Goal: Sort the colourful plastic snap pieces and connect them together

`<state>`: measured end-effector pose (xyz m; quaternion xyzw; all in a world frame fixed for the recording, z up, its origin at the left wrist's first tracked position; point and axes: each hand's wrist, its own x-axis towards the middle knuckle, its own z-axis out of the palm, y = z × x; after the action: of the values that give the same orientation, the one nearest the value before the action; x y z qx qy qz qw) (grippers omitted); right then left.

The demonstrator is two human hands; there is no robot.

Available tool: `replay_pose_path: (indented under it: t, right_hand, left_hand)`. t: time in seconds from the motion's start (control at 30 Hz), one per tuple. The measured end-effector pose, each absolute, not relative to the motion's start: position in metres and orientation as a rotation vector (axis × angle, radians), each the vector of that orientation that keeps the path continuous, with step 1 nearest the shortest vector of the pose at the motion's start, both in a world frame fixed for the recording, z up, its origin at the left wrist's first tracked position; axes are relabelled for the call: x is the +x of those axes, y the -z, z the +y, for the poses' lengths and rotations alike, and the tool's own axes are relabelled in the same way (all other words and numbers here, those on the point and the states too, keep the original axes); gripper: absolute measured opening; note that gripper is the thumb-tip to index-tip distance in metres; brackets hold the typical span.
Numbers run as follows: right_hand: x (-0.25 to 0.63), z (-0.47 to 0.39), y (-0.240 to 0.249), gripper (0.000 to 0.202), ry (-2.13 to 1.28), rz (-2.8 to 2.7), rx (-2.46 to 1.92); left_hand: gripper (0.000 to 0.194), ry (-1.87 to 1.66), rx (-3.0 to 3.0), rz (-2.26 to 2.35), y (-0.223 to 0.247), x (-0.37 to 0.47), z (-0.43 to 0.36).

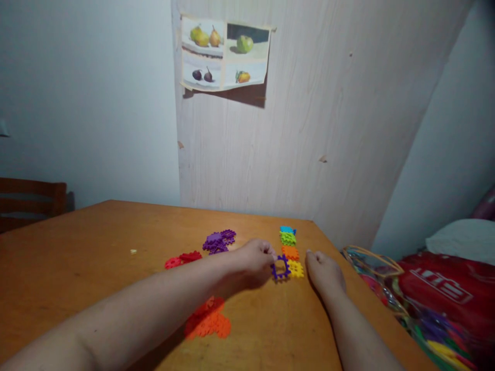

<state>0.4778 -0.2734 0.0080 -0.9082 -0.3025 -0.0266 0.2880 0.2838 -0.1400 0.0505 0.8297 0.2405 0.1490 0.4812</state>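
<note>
My left hand (pixel 255 264) reaches across the table, its thumb and fingers pinching the edge of a purple square frame-shaped puzzle tile (pixel 286 274) with notched edges. That tile touches or nearly touches a yellow notched tile (pixel 296 269). Beyond the yellow one, an orange tile (pixel 291 252), a lime green tile (pixel 288 238) and a light blue tile (pixel 286 229) form a column. To the right of the column, my right hand (pixel 326 272) lies with fingers curled in, apart from the yellow tile; I see nothing in it, though its palm side is hidden.
Piles of purple pieces (pixel 218 241), red pieces (pixel 183 258) and orange-red pieces (pixel 211 320) lie on the wooden table (pixel 96 257), partly behind my left forearm. A small pale bit (pixel 133 252) sits farther left. Bags, one a red bag (pixel 444 283), crowd the table's right edge.
</note>
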Motion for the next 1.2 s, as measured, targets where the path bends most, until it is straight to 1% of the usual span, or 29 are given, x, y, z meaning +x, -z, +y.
replay_pose_path:
  t: [0.1, 0.2, 0.33, 0.47, 0.67, 0.83, 1.0, 1.07, 1.13, 1.2]
  right_hand:
    - [0.479, -0.273, -0.006, 0.051, 0.096, -0.809, -2.414]
    - [0.479, -0.273, -0.006, 0.051, 0.111, -0.806, -2.421]
    - [0.478, -0.272, -0.008, 0.048, 0.102, -0.795, -2.438]
    - [0.477, -0.272, -0.012, 0.049, 0.089, -0.79, -2.448]
    - [0.477, -0.272, -0.011, 0.052, 0.064, -0.761, -2.435]
    - [0.478, -0.272, -0.01, 0.054, 0.023, -0.767, -2.44]
    - [0.48, -0.271, -0.011, 0.055, -0.001, -0.809, -2.451]
    - [0.481, -0.272, -0.011, 0.055, -0.006, -0.817, -2.462]
    - [0.481, -0.272, -0.01, 0.054, -0.01, -0.824, -2.467]
    - [0.482, -0.272, -0.009, 0.053, -0.015, -0.833, -2.463]
  left_hand:
    - [0.015, -0.203, 1.955, 0.493, -0.039, 0.284, -0.168]
    - [0.016, -0.157, 1.983, 0.494, -0.029, 0.287, -0.181]
    - [0.015, -0.201, 2.084, 0.547, -0.02, 0.296, -0.181]
    - [0.006, -0.269, 2.159, 0.533, -0.02, 0.299, -0.183]
    - [0.011, -0.314, 2.185, 0.57, -0.026, 0.287, -0.183]
    - [0.014, -0.458, 2.352, 0.681, -0.038, 0.26, -0.145]
    - [0.017, -0.636, 2.443, 1.035, -0.052, 0.221, -0.078]
    - [0.018, -0.585, 2.48, 1.187, -0.055, 0.205, -0.053]
    - [0.025, -0.543, 2.477, 1.335, -0.056, 0.19, -0.033]
    - [0.035, -0.52, 2.475, 1.364, -0.055, 0.179, -0.021]
